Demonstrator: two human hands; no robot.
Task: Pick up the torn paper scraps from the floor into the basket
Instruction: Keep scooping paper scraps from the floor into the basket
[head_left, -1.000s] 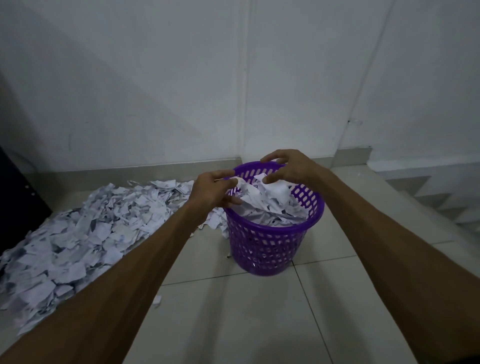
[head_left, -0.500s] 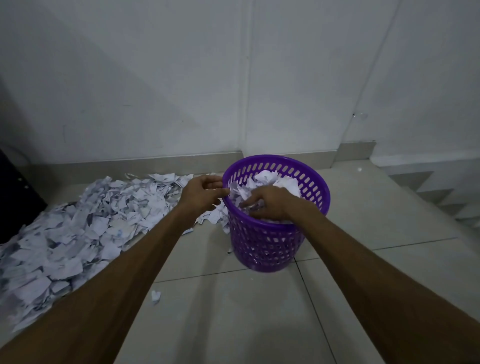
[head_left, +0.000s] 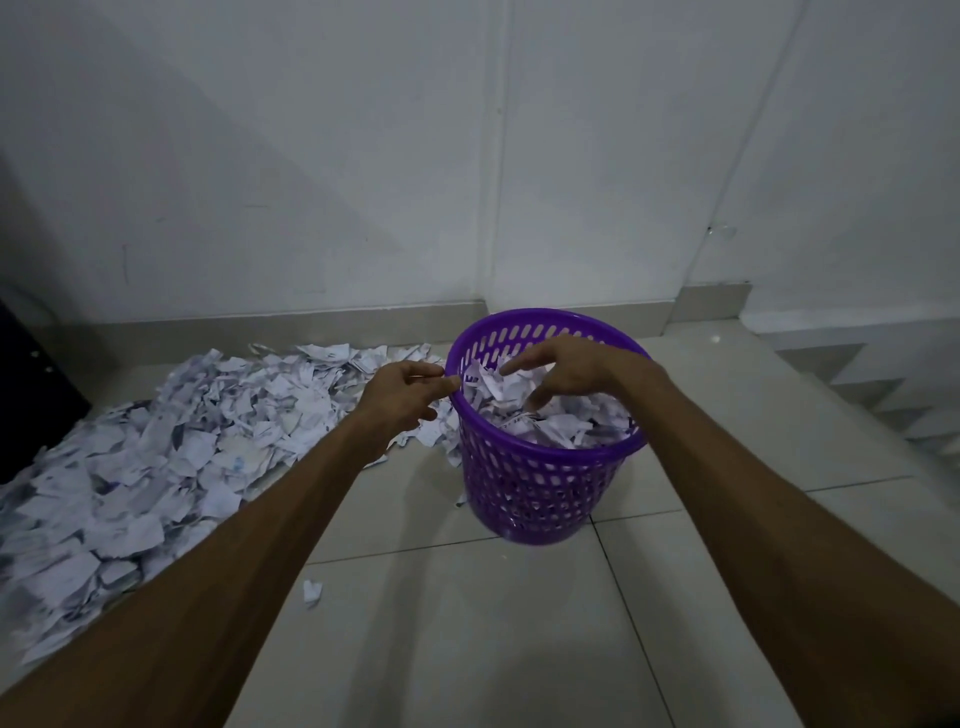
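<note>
The left hand (head_left: 410, 392) pinches the left rim of the purple basket (head_left: 540, 483). The right hand (head_left: 563, 371) hovers over its heaped scraps (head_left: 550, 421), fingers spread and empty. Both arms reach forward. More torn paper scraps (head_left: 171, 452) cover the floor (head_left: 467, 623) at left.

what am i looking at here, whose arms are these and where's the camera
There is no machine here: these are a person's two bare arms, filmed by a camera worn on the head, looking forward and down. A purple basket, already holding torn paper, stands on a tiled floor. A big heap of paper scraps lies to its left, with one stray scrap nearer the camera. The left hand holds the basket's rim. The right hand hovers over the basket, fingers spread, holding nothing.
</note>
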